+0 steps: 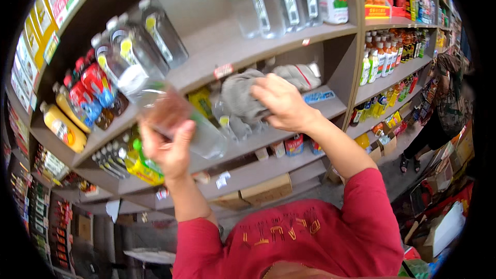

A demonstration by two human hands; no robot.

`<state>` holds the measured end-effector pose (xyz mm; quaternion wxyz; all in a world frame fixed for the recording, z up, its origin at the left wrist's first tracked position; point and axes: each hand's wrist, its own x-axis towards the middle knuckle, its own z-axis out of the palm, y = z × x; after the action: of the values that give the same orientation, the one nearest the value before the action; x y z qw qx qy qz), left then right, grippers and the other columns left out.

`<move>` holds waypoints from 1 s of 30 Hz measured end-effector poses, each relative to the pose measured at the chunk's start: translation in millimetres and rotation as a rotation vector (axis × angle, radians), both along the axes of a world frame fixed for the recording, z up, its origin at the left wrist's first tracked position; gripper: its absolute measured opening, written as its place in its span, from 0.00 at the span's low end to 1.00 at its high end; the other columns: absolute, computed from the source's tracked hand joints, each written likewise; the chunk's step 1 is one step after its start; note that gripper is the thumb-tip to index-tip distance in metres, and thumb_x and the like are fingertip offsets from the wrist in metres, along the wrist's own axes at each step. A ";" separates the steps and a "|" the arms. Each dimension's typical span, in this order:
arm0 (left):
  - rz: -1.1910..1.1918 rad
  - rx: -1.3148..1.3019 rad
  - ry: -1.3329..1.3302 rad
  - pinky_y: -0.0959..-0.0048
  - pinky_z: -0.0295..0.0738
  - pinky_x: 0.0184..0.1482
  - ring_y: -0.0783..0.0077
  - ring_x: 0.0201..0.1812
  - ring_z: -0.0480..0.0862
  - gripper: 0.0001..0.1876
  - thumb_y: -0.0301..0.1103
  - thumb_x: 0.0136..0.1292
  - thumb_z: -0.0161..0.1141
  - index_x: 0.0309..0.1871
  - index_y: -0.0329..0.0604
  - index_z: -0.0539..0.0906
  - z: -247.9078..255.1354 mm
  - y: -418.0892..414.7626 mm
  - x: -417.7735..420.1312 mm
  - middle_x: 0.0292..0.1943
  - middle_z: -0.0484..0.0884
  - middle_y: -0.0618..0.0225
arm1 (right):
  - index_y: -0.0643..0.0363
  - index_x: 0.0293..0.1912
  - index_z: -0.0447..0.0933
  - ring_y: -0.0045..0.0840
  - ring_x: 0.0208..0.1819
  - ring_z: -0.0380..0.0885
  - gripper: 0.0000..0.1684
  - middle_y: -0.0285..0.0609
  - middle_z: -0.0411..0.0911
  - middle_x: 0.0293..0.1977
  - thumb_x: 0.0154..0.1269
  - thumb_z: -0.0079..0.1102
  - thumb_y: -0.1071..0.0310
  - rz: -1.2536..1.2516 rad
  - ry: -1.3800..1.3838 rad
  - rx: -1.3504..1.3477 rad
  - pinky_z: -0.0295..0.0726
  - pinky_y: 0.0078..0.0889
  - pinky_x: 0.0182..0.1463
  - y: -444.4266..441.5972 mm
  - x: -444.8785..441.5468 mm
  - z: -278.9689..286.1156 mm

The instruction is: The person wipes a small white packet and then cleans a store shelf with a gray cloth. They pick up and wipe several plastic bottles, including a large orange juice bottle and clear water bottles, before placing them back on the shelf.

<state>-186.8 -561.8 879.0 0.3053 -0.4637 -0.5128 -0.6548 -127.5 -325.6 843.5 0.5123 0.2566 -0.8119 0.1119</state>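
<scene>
A large clear plastic bottle (pixel 205 133) with a whitish cap is gripped in my left hand (pixel 166 143), tilted and blurred by motion, in front of the shelves. My right hand (pixel 286 104) holds a bunched grey cloth (pixel 242 95) to the right of the bottle. Behind the cloth, another grey fabric piece with a red stripe (pixel 298 75) lies on the middle shelf. Large clear bottles (pixel 161 35) stand on the upper shelf at the left, and more clear bottles (pixel 267 7) stand at its right end.
The wooden shelf edge (pixel 263 56) runs behind my hands. Red-labelled bottles (pixel 95 81) and yellow juice bottles (pixel 64 126) stand left. A cardboard box (pixel 267 192) lies low down. At the far right a person (pixel 445 104) stands in the aisle near piled goods.
</scene>
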 end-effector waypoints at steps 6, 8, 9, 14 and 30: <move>-0.583 -0.180 -0.621 0.71 0.75 0.47 0.71 0.42 0.80 0.31 0.22 0.40 0.71 0.51 0.27 0.70 -105.7 24.7 -5.7 0.42 0.79 0.59 | 0.67 0.55 0.66 0.31 0.47 0.76 0.22 0.47 0.73 0.49 0.61 0.50 0.71 0.813 -0.514 -1.488 0.76 0.31 0.51 5.7 17.1 -104.3; -0.770 -0.204 -0.766 0.72 0.76 0.46 0.71 0.40 0.80 0.30 0.22 0.40 0.71 0.49 0.26 0.71 -131.4 24.2 -9.6 0.40 0.80 0.59 | 0.66 0.57 0.64 0.31 0.48 0.75 0.24 0.45 0.73 0.50 0.62 0.50 0.66 1.134 -0.655 -1.809 0.75 0.33 0.52 -4.6 4.1 -116.3; -0.916 -0.214 -0.841 0.73 0.76 0.45 0.72 0.39 0.81 0.30 0.22 0.40 0.70 0.49 0.26 0.71 -140.5 26.1 -10.5 0.39 0.80 0.59 | 0.65 0.58 0.63 0.32 0.48 0.75 0.26 0.45 0.73 0.50 0.63 0.50 0.64 1.294 -0.697 -1.969 0.75 0.33 0.53 -9.1 0.9 -121.3; -0.819 -0.603 -0.876 0.75 0.77 0.42 0.74 0.38 0.81 0.32 0.24 0.43 0.70 0.52 0.25 0.68 -170.0 38.3 -19.6 0.37 0.80 0.61 | 0.64 0.58 0.63 0.31 0.51 0.73 0.34 0.45 0.73 0.49 0.53 0.60 0.64 1.091 -0.783 -1.799 0.73 0.34 0.54 -15.8 -10.7 -160.9; 0.082 -1.083 0.108 0.58 0.74 0.41 0.45 0.42 0.78 0.43 0.39 0.40 0.70 0.58 0.28 0.62 -165.9 21.7 3.1 0.44 0.75 0.44 | 0.66 0.47 0.74 0.20 0.42 0.76 0.25 0.37 0.78 0.42 0.45 0.67 0.76 0.624 -0.562 -1.412 0.75 0.27 0.49 4.0 24.2 -187.7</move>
<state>-183.8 -540.0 713.1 0.0740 -0.5672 -0.7780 -0.2599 -103.3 -321.6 655.8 0.2758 0.0501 -0.5395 0.7939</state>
